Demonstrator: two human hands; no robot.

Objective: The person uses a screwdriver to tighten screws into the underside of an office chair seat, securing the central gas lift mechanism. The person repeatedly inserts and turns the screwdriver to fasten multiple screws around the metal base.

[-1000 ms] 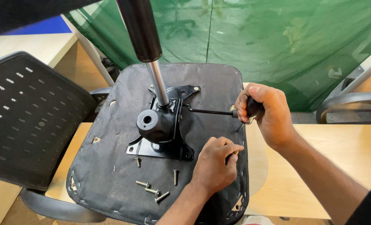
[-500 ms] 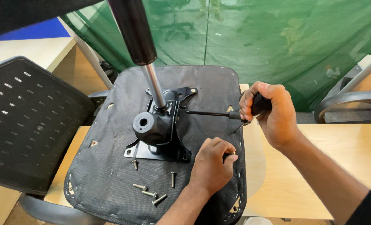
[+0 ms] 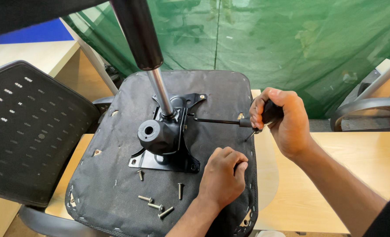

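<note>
- Beside the black mounting plate (image 3: 166,149), on its right, the person's right hand (image 3: 282,120) sat with its fingers (image 3: 258,109) wrapped tight round a black lever knob (image 3: 271,112); the grip was fully closed on it.
- From that knob a thin black lever rod (image 3: 214,120) ran nearly level leftward to the plate, so its long axis lay across the view, pointing from the right hand straight at the mechanism.
- Just below and to the right of the plate's lower right corner, the left hand (image 3: 221,177) rested on the upturned seat underside (image 3: 116,184), fingers curled together into a loose fist; whether anything was held inside could not be told.
- Of the two hands, the left was the nearer to the plate, close to its corner, while the right stood off at the rod's far end, near the seat's right edge.
- Below the plate, loose bolts (image 3: 155,205) lay scattered on the seat fabric, to the left of the left hand; one more bolt (image 3: 180,190) lay nearly upright in the view, between the rest and the left hand.
- Above the plate, a gas-lift cylinder (image 3: 138,35) rose from its socket, tilted up and to the left.
- Left of the plate, well apart, a black mesh backrest (image 3: 24,131) lay angled; under the seat, a pale wooden tabletop (image 3: 361,184) stretched away to the right.
</note>
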